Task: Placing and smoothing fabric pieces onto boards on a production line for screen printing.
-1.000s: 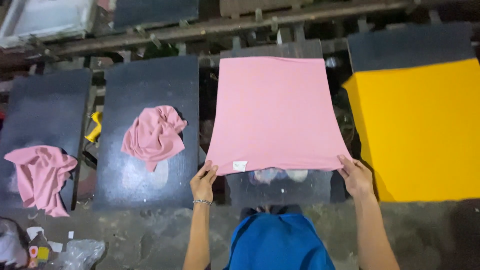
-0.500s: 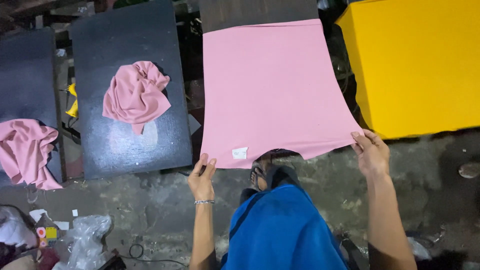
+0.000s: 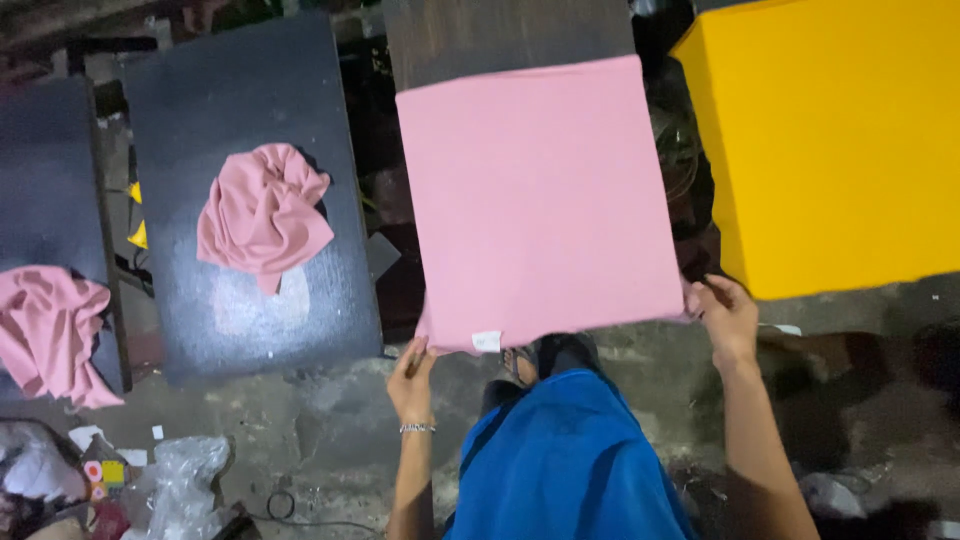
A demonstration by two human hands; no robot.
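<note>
head view: a flat pink garment (image 3: 540, 200) lies stretched over a dark board (image 3: 500, 35), the board's far end showing bare above the cloth. the left hand (image 3: 411, 380) grips the near left corner of the garment, fingers curled shut on the hem beside a small white tag (image 3: 486, 341); a thin bracelet (image 3: 416, 428) sits on that wrist. the right hand (image 3: 727, 316) pinches the near right corner, fingers closed on the edge of the cloth. the near hem hangs off the board's end above the person's blue clothing (image 3: 565, 460). to the left, a second dark board (image 3: 240, 190) carries a crumpled pink garment (image 3: 262, 212), well apart from both hands. further left, another crumpled pink cloth (image 3: 52, 330) drapes over a third board's near edge (image 3: 50, 180). to the right, a yellow-covered board (image 3: 835, 140) lies just beside the right hand. clear plastic bags (image 3: 180, 485) lie on the concrete floor (image 3: 300, 440) at lower left.
</note>
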